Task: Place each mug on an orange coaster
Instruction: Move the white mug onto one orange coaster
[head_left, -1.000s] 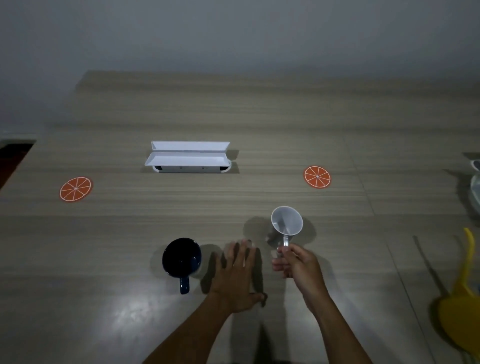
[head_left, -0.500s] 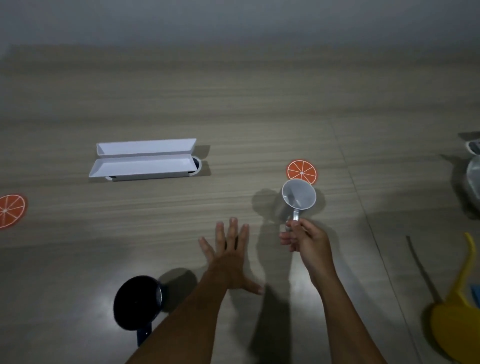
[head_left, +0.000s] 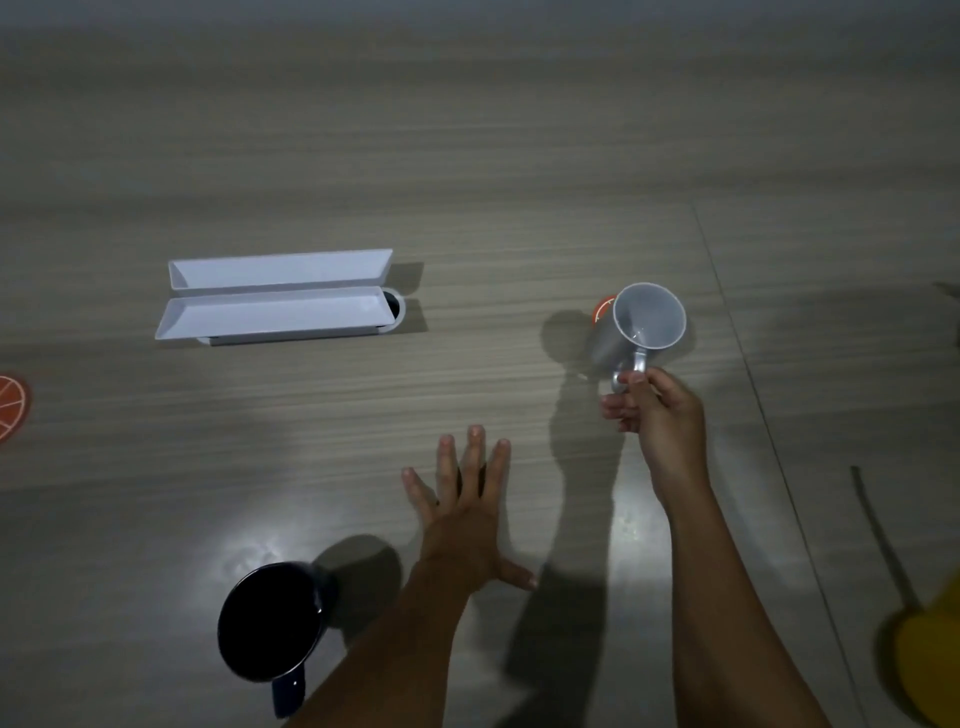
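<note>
My right hand (head_left: 655, 410) grips the handle of a grey mug (head_left: 636, 327), which is over an orange coaster (head_left: 602, 307); only a sliver of that coaster shows at the mug's left. I cannot tell whether the mug touches it. My left hand (head_left: 465, 512) lies flat on the table with its fingers spread, holding nothing. A dark blue mug (head_left: 270, 623) stands on the bare table to the left of my left forearm, its handle toward me. A second orange coaster (head_left: 10, 408) lies at the far left edge, partly cut off.
A white open cable box (head_left: 275, 296) sits in the wooden table (head_left: 519, 156) left of the grey mug. A yellow object (head_left: 930, 654) with a thin dark stem shows at the lower right corner.
My right hand has carried the grey mug forward and right until it covers most of the right coaster. The view has shifted, so the dark mug and left coaster appear further left.
</note>
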